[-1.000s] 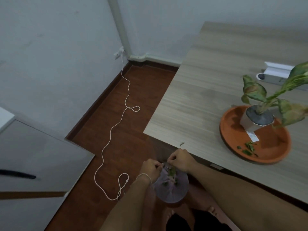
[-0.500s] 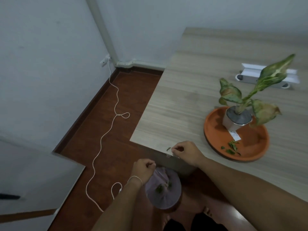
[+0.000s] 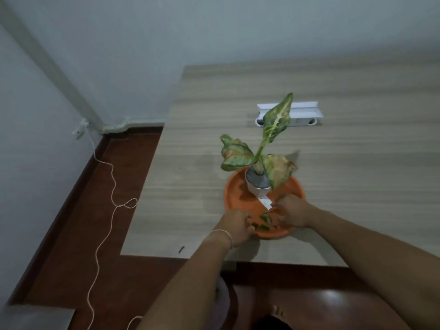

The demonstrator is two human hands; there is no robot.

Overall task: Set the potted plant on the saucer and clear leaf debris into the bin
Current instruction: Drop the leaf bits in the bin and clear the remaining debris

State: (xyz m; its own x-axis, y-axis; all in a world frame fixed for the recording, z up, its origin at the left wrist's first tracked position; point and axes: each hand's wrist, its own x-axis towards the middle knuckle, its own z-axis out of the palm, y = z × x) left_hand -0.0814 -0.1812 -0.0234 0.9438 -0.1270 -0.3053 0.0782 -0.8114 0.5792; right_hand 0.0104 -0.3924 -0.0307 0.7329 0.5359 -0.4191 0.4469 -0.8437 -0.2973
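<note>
White-potted variegated plant [image 3: 258, 186] standing in round orange plastic saucer [image 3: 234, 196] on wood-grain tabletop [image 3: 190, 177], green leaf scraps [image 3: 264, 221] at saucer's near rim, my left hand [image 3: 235, 226] curled gripping that rim, my right hand [image 3: 294, 213] curled over scraps, grip unclear.

Home room, likely: wood-look table [image 3: 333, 163] in corner, pale painted walls [image 3: 166, 32], dark red plank floor [image 3: 78, 270], white cord [image 3: 104, 222] trailing from wall socket [image 3: 79, 132], potted plant [image 3: 259, 160] on table.

No readable text anywhere; white tag [image 3: 266, 202] on the pot [image 3: 256, 189] looks blank or too blurry to read.
</note>
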